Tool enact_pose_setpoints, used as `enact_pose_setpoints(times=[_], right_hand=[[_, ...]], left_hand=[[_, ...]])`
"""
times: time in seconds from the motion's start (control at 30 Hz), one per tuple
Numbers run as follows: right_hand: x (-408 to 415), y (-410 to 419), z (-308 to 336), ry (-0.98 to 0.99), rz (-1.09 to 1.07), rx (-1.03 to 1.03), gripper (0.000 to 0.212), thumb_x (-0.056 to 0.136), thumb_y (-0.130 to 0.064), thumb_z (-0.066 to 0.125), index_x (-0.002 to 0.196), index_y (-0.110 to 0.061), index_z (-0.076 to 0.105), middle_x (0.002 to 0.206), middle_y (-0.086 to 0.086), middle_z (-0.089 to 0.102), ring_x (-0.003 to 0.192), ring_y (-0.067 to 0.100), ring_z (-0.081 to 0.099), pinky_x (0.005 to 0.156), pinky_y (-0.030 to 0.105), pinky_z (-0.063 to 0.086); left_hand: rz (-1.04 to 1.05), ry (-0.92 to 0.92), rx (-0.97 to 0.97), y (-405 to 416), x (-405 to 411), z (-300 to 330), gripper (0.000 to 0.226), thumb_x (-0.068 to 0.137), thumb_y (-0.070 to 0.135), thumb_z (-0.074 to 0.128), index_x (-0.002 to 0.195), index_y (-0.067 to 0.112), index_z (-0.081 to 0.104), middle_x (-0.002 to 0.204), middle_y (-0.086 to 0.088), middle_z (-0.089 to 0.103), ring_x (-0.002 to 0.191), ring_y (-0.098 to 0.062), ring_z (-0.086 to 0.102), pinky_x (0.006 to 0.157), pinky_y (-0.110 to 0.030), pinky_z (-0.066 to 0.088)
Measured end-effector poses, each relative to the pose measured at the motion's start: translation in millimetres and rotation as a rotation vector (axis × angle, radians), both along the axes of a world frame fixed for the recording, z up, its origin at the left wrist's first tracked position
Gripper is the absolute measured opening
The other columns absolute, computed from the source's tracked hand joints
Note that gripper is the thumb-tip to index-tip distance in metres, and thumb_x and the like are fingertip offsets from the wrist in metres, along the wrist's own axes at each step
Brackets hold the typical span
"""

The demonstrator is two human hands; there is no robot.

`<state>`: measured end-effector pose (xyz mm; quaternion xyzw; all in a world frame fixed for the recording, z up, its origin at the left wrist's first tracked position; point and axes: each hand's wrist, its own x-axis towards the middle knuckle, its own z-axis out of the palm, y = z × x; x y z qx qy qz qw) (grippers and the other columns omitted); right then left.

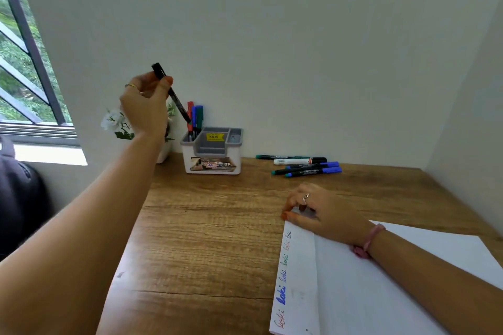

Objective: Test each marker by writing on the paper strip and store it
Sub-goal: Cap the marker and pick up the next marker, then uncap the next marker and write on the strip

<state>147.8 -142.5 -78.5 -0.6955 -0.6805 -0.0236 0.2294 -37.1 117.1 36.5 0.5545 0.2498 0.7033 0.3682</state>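
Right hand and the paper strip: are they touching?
Touching. The head view shows the right hand resting on the far end of the paper strip, fingertips pressed on its top edge.

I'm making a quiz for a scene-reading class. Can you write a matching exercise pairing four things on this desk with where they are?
Things:
1. black marker
2. white paper strip with writing
3. grey and white plastic desk organiser
4. loose markers with blue and green caps

Places:
A. lying on the wooden desk, right of the organiser
B. pinched by the left hand
C. against the wall, holding upright markers
D. under the right hand

Pairs: 1-B, 2-D, 3-C, 4-A
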Motion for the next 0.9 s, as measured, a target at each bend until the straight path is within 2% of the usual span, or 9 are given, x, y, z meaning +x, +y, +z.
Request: enact_pose_setpoints(times=[0.2,0.37,0.57,0.73,0.9], right_hand=[[4,2,-5,0.008,0.007,0.020,0.032,0.084,-0.056,0.047,0.093,-0.031,0.066,0.090,-0.021,0.054,0.090,0.000,0.051,0.073,0.009,0.036],[4,2,-5,0.010,0.019,0.031,0.031,0.085,-0.055,0.049,0.092,-0.030,0.066,0.091,-0.020,0.055,0.089,0.000,0.051,0.074,0.009,0.037],[6,3,-6,0.013,0.021,0.033,0.029,0.085,-0.055,0.049,0.093,-0.032,0.065,0.090,-0.025,0.052,0.090,-0.001,0.051,0.073,0.005,0.034],[7,3,-7,0.024,0.037,0.052,0.029,0.084,-0.055,0.049,0.092,-0.032,0.066,0.093,-0.018,0.057,0.092,0.002,0.052,0.075,0.009,0.038],[6,3,-6,0.020,0.030,0.045,0.036,0.083,-0.058,0.045,0.094,-0.030,0.066,0.095,-0.017,0.058,0.093,0.000,0.052,0.076,0.012,0.040]], left_hand=[[0.082,0.293,0.050,10,20,-18,0.029,0.084,0.019,0.067,0.110,0.005,0.064,0.093,0.002,0.062,0.083,-0.008,0.059,0.068,-0.005,0.047],[0.053,0.425,-0.026,23,35,-32,0.031,0.083,0.022,0.069,0.108,0.004,0.065,0.098,-0.006,0.068,0.088,-0.014,0.063,0.078,-0.021,0.049],[0.058,0.550,-0.075,34,40,-48,0.033,0.083,0.015,0.069,0.111,0.000,0.064,0.104,-0.014,0.068,0.085,-0.013,0.059,0.080,-0.020,0.045],[0.076,0.611,-0.037,35,38,-58,0.038,0.081,0.014,0.070,0.116,-0.001,0.061,0.109,-0.015,0.067,0.095,-0.018,0.062,0.083,-0.021,0.045],[0.126,0.523,0.129,16,39,-55,0.024,0.087,0.020,0.063,0.106,0.005,0.063,0.096,-0.007,0.064,0.082,-0.011,0.056,0.079,-0.024,0.048]])
